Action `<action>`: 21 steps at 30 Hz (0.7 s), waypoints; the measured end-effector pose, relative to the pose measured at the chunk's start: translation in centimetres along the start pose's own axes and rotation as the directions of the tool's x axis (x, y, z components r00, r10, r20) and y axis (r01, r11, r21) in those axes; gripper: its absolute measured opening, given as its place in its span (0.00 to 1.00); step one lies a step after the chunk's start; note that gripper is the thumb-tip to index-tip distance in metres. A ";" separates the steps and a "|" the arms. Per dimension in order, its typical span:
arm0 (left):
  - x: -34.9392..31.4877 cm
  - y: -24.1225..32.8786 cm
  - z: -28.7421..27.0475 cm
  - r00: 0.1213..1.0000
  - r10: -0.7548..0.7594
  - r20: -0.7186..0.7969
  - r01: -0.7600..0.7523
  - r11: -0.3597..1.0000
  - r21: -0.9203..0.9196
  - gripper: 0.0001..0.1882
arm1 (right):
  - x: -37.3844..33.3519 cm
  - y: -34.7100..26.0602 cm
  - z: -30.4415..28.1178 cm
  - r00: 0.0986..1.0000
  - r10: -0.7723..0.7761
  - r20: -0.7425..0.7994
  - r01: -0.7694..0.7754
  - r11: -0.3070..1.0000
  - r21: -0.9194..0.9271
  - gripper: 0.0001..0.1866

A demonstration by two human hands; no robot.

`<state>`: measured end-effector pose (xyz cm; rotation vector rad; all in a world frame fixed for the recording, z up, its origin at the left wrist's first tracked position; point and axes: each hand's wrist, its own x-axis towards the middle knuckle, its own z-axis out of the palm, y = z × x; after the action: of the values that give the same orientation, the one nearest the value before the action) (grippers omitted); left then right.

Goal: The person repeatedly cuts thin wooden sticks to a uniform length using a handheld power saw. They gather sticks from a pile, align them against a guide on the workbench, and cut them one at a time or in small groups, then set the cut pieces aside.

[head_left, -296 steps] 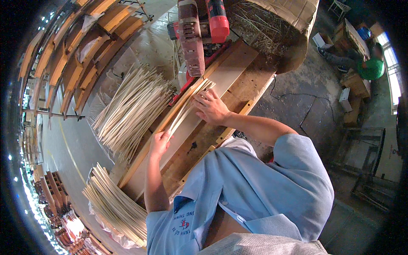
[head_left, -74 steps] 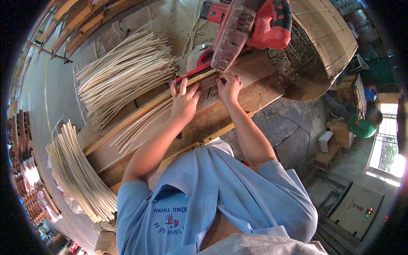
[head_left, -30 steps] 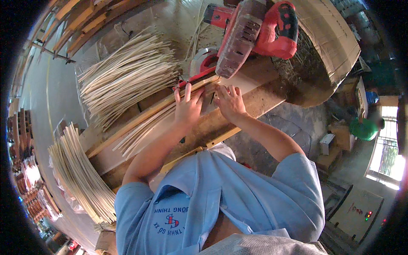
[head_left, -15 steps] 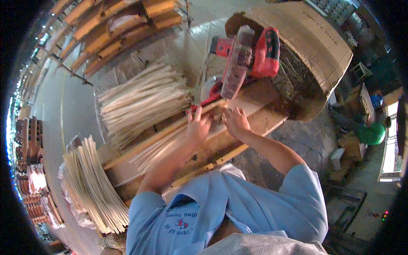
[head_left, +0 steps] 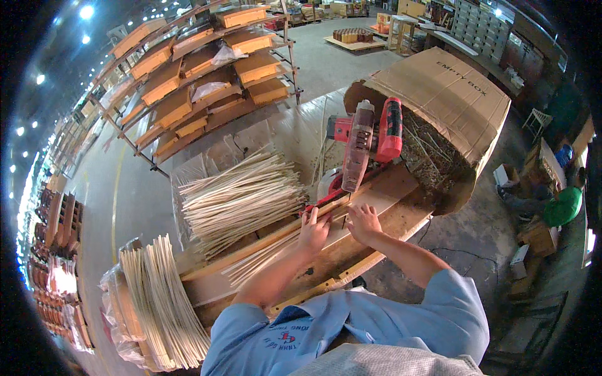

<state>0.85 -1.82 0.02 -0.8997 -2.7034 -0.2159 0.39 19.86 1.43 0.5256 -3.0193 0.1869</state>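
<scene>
Sticks [head_left: 263, 257], thin and pale, lie in a bunch on the wooden table [head_left: 376, 235], pointing at the red saw [head_left: 367, 141]. Your left hand [head_left: 311, 229] presses flat on the far end of that bunch, fingers spread. Your right hand [head_left: 364, 222] rests just to its right, fingers apart, touching the board near the saw blade. A bigger pile of sticks [head_left: 241, 197] sits farther left. A cardboard box [head_left: 439, 106] full of scraps stands behind the saw.
</scene>
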 end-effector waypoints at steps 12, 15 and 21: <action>-0.2 -0.7 2.2 0.992 -0.021 -0.122 0.021 1.000 -0.003 0.20 | 4.8 4.1 -23.8 0.531 0.559 -0.637 -0.029 0.764 0.645 0.27; 0.5 -0.8 2.4 0.990 -0.004 -0.139 0.003 1.000 -0.012 0.19 | 8.6 4.9 -26.2 0.738 0.505 -0.447 -0.127 0.755 0.643 0.40; -1.2 -1.2 1.6 0.999 -0.041 -0.027 0.042 0.999 0.022 0.19 | 15.2 4.8 -25.5 0.833 0.506 -0.224 -0.167 0.616 0.770 0.30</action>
<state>0.63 -3.10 -1.96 -0.8287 -2.6963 -0.2041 -14.26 22.71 27.54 -0.1119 -2.4500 1.3781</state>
